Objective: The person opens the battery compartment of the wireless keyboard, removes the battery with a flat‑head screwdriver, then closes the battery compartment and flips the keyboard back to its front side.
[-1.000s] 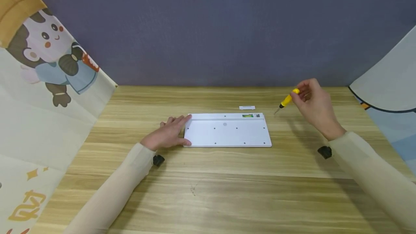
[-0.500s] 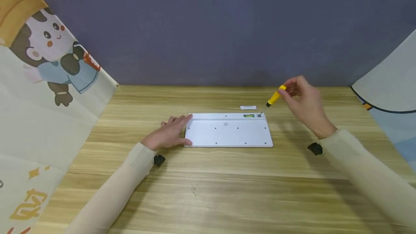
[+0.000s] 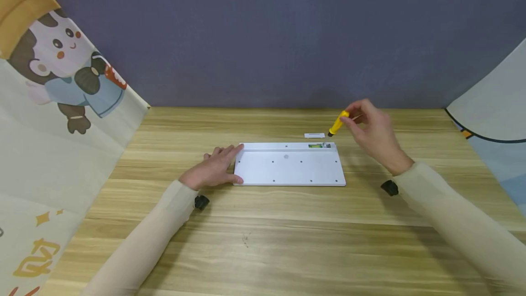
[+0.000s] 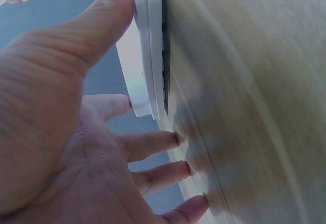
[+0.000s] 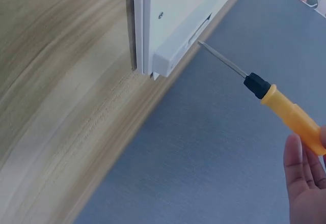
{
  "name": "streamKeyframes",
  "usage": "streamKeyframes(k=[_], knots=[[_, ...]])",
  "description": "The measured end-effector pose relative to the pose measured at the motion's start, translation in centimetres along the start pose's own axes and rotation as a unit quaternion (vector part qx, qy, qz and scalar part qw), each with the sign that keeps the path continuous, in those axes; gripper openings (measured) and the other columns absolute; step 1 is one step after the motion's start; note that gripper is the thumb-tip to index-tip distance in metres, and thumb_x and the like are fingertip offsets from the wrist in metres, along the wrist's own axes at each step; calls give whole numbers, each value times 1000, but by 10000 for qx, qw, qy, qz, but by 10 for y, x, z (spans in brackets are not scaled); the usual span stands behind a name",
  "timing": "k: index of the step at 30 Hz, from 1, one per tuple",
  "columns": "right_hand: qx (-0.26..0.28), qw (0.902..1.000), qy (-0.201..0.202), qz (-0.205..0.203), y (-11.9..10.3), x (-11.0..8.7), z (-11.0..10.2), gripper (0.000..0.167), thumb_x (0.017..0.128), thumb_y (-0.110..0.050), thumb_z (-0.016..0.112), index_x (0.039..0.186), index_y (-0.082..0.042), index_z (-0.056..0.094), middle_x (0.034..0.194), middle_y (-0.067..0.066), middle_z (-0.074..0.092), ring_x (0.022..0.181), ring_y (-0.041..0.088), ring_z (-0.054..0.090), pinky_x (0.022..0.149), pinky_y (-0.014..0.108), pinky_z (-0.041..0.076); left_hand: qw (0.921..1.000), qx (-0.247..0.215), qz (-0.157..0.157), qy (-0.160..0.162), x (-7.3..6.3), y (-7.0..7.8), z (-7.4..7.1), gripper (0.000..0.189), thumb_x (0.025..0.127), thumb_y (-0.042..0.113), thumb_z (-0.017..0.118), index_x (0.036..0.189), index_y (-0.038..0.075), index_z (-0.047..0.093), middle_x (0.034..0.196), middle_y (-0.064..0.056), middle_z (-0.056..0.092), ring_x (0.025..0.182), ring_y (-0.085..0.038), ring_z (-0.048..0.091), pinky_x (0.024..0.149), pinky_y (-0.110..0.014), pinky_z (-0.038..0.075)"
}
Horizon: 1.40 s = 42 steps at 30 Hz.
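Note:
A white keyboard (image 3: 287, 168) lies face down, its screwed underside up and the battery slot uncovered at the far right. A green battery (image 3: 315, 146) shows in that slot. My left hand (image 3: 213, 168) steadies the keyboard's left end, thumb and index finger resting on its corners. In the left wrist view, the other fingers (image 4: 163, 175) reach straight down to the table. My right hand (image 3: 371, 131) pinches the yellow handle of a screwdriver (image 3: 339, 123). The right wrist view shows its metal shaft (image 5: 224, 60) pointing at the slot, tip close over it.
Just behind the keyboard lies a small white battery cover (image 3: 314, 135) on the wooden table (image 3: 263, 232). A dark grey panel (image 3: 263, 35) rises at the table's back edge. Printed cloth (image 3: 49, 150) hangs at the left side.
The right hand has moved left with the screwdriver, from right of the keyboard to over the battery slot, and the handle now stands steeper. The left hand stays on the keyboard.

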State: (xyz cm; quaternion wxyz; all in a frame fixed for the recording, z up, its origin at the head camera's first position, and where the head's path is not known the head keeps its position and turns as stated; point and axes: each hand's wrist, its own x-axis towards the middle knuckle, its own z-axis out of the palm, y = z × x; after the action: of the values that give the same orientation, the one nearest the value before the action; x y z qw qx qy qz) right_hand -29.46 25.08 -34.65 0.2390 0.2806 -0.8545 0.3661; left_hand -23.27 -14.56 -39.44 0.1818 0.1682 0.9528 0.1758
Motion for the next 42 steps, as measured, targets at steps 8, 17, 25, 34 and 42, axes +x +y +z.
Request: streamKeyframes(k=[8,17,25,34,42], knots=[[-57,9999,-45,78,-1,-3,1,22,86,-4,69,102,-1,55,90,7,62,76,13,59,64,11,44,10000,3,23,-63,0,0,1,98,83,52,65,154,22,4,156,-16,10,140,-40,6,101,-69,7],[-6,9999,-76,89,-5,-4,1,21,86,-5,69,102,-2,55,90,6,62,76,12,59,65,12,45,10000,63,39,-15,-2,2,-1,99,82,51,66,154,21,6,155,-18,11,139,-41,8,101,-69,8],[-62,9999,-157,17,-9,-2,4,21,85,-8,70,101,-4,57,91,3,62,77,12,60,66,12,45,9999,90,-15,-55,-3,-1,1,99,82,52,66,154,22,5,155,-17,10,139,-40,7,102,-68,8],[-251,9993,-252,85,-13,-3,5,22,84,-9,71,101,-5,57,90,2,61,76,13,60,64,14,45,9999,93,2,-44,-5,-2,2,99,82,52,66,154,21,6,155,-17,12,139,-40,7,101,-69,9],[-331,9989,-298,124,-15,-5,6,22,83,-9,73,99,-7,59,89,2,62,75,12,59,63,23,48,9999,98,58,-39,-6,-3,2,99,81,52,67,154,21,6,155,-17,12,139,-40,9,101,-69,9]])
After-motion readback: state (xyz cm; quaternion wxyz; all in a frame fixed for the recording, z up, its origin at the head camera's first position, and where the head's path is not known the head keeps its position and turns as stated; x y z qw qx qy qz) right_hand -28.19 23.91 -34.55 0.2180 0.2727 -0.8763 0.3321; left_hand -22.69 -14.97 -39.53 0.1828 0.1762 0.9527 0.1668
